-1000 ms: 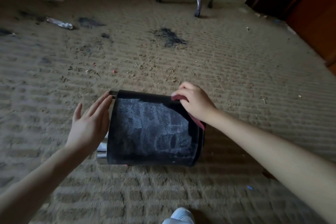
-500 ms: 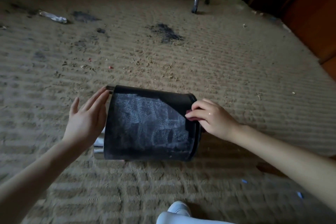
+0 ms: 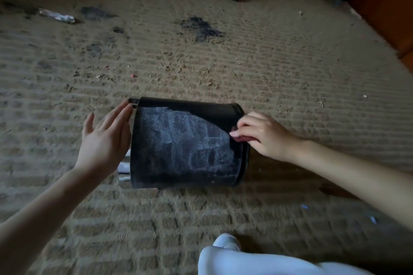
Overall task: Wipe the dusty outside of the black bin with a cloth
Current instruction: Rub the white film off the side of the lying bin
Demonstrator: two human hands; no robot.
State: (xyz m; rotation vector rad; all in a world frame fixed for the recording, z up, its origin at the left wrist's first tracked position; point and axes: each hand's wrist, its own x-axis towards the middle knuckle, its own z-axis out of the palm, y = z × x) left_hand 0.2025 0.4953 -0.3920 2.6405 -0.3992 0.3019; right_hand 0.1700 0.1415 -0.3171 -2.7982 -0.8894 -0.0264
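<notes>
The black bin [image 3: 185,149] lay sideways on the carpet [image 3: 290,73]. The right hand [image 3: 262,135], pinching the cloth [image 3: 238,139], had slid from top edge to base end (one clean strip, most still dusty); the flat left hand [image 3: 105,140] braced the rim.

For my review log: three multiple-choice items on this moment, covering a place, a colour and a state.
1. The black bin lies: A on a table; B sideways on carpet; C in a sink.
2. The cloth is: A blue; B green; C reddish pink.
3. The left hand is: A flat against the bin's end; B fisted; C gripping a brush.
Answers: B, carpet surrounds it; C, pink shows under the right hand; A, its fingers are straight.
</notes>
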